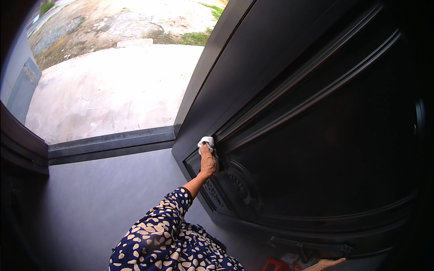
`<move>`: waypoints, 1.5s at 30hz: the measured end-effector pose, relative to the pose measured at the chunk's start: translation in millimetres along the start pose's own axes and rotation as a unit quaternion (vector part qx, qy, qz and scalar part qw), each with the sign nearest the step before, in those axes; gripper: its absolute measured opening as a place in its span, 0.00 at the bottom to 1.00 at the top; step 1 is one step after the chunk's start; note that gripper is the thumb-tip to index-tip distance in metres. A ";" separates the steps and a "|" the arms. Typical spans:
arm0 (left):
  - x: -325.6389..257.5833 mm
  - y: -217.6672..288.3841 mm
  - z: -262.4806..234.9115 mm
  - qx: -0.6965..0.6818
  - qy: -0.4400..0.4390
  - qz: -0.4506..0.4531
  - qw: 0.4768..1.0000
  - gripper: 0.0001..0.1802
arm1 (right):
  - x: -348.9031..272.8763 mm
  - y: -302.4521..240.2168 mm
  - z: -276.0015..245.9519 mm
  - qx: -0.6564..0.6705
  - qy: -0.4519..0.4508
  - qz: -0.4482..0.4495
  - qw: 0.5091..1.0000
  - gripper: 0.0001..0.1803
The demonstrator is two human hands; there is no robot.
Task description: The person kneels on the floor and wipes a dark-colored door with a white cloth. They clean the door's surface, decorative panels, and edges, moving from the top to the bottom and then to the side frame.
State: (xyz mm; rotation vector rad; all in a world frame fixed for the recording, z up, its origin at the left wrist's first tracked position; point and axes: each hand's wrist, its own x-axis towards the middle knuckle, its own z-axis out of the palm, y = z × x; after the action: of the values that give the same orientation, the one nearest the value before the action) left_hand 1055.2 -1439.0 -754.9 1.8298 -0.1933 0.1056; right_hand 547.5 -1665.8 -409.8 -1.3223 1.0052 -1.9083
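A crumpled white cloth (pixel 206 140) is gripped in my left hand (pixel 208 163) and pressed to a dark panelled door (pixel 316 149). My left arm reaches forward in a navy sleeve with cream spots. The cloth rests where the long raised mouldings meet the door's corner panel, just above a round carved ornament (pixel 243 187). At the lower right edge, my right hand (pixel 331 262) shows only in part, fingers stretched out, beside the door's near edge. I see nothing in it.
The door stands ajar beside a dark threshold (pixel 110 137). Beyond it lie pale concrete (pixel 113 90), dirt and patches of grass. Grey floor (pixel 108 203) spreads on my left. A dark handle (pixel 305 253) juts from the near door edge, with a red object (pixel 273 265) below it.
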 end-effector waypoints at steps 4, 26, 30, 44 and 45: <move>10.5 22.8 -3.8 -0.129 0.089 -0.077 0.985 0.17 | -16.1 -10.2 17.8 0.016 -0.044 0.002 0.999 0.45; 114.6 230.1 -36.0 -0.051 0.258 0.339 0.904 0.34 | 0.1 -3.0 18.3 0.003 0.045 -0.002 0.999 0.43; 101.1 185.7 -24.1 0.001 0.228 0.306 0.924 0.36 | 12.1 3.7 12.7 0.010 0.038 -0.004 0.999 0.43; 59.6 158.9 -23.5 -0.184 0.014 0.055 0.981 0.21 | 48.6 17.1 38.8 0.090 -0.013 0.034 0.995 0.43; 59.3 169.6 -24.6 -0.206 -0.008 0.050 0.977 0.21 | 49.8 18.3 46.7 0.060 0.016 0.020 0.998 0.43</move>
State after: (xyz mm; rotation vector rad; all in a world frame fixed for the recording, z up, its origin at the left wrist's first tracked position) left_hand 1082.4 -1463.1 -577.2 1.4069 -0.2967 0.1122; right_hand 576.5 -1727.3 -390.8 -1.1985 0.9108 -1.9324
